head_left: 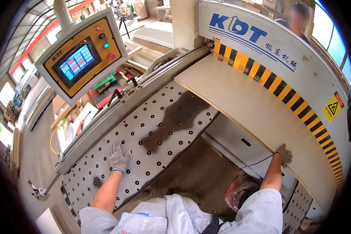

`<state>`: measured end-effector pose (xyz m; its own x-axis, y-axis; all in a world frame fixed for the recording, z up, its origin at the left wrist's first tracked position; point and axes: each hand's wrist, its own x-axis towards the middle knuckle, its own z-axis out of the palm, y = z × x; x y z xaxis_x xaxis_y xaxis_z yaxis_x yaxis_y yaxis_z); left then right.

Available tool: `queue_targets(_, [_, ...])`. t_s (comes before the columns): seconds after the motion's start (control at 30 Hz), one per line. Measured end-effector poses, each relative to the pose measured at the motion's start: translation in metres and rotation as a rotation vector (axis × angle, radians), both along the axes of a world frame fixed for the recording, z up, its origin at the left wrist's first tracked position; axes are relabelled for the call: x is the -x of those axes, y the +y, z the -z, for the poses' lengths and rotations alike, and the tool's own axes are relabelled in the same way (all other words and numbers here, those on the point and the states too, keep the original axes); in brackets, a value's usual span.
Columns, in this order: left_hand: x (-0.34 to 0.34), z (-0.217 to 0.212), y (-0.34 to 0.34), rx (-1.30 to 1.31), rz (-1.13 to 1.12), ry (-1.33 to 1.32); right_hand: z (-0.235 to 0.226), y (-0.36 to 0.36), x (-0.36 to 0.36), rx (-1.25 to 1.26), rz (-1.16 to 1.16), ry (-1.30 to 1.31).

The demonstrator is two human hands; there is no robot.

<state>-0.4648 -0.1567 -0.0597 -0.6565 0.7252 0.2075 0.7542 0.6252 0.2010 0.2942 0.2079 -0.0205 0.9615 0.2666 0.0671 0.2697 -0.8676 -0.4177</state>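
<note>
At far left, one yellow-faced control panel with a blue touchscreen is seen hanging above the machine bed. Just below it, the grey-gloved left hand is laid flat, fingers spread, on the grey perforated metal air-float table; nothing is gripped by it. Further right, one pale rectangular wooden board is seen lying across the bed, its far edge tucked under the white beam guard with yellow-and-black hazard stripes. The near edge of that board is touched by the gloved right hand, curled against it; whether the edge is truly clasped cannot be told.

The step in hand is judged to be the seating of the board against the beam. A steady push from the right hand, with the board kept square, is likely called for next.

Two gloved hands, one board, one panel and one yellow triangular warning sticker are counted.
</note>
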Motion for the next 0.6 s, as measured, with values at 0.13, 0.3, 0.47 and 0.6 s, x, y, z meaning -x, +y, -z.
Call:
queue_targets(0.13, [-0.0027, -0.0049, 0.0001, 0.001, 0.001, -0.006, -0.0100, -0.0029, 0.0062, 0.030, -0.006, 0.027])
queue_targets(0.3, [-0.0055, -0.0076, 0.0011, 0.012, -0.005, -0.004, -0.0091, -0.0016, 0.0065, 0.016, 0.003, 0.008])
queue_targets(0.47, [-0.0049, -0.0054, 0.0028, 0.013, -0.006, -0.007, -0.0043, 0.0003, 0.0039, -0.005, 0.013, -0.009])
queue_targets(0.6, [-0.0053, -0.0061, 0.0008, 0.015, -0.008, 0.008, -0.0058, -0.0007, 0.0040, -0.009, 0.004, 0.005])
